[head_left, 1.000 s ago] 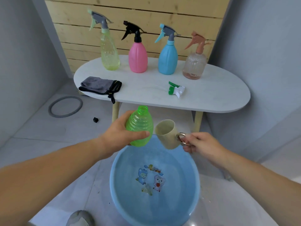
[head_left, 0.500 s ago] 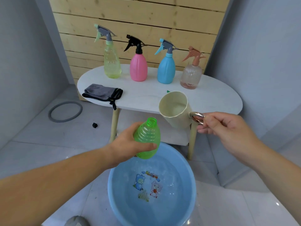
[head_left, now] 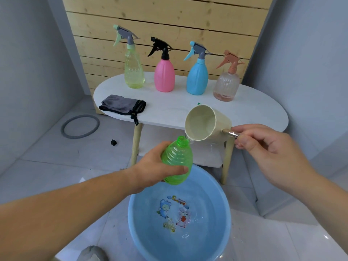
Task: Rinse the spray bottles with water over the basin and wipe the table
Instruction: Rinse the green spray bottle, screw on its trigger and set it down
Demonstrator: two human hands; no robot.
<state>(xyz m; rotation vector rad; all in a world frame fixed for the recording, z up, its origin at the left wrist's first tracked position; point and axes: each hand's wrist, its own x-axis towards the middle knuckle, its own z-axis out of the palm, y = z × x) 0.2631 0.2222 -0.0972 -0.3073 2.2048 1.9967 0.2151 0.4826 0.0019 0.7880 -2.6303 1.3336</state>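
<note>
At frame centre, my left hand is gripping the bottle; my right hand is pinching the cup handle, tipping it over the basin.

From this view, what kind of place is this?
Likely a staged indoor corner rather than a real washroom: bare tiled floor, a wooden slat panel as backdrop, and a small white table lined with spray bottles, with a blue basin on the floor.

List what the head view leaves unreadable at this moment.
Head view: the cup hides all but a green tip of something on the table.
Head view: the bottom edge cuts off the basin's near rim and a grey object.
Head view: lettering in the basin is too small.
</note>
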